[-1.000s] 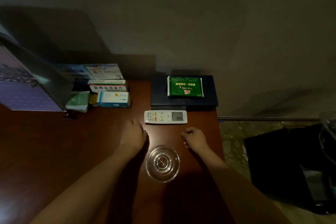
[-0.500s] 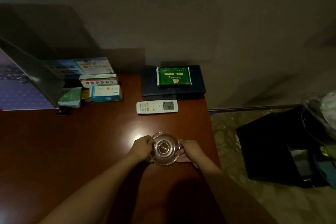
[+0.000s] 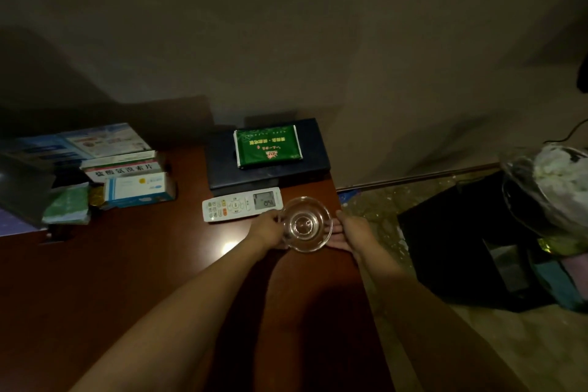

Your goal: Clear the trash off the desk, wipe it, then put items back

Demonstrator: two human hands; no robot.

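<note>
Now gripping glass ashtray (image 3: 306,224) between left hand (image 3: 266,230) at nine o'clock, right hand (image 3: 351,232) at three; remote (image 3: 242,204) lying just beyond at eleven.

light: dim | wall (image 3: 318,25): plain grey, shadowed, filled upper frame | desk (image 3: 127,264): reddish-brown wood, lower left to centre, one glare spot | floor (image 3: 397,216): speckled, pale, lower right | baseboard (image 3: 413,177): ran along wall foot at right | dark furniture (image 3: 471,248): stood on floor, far right
</note>
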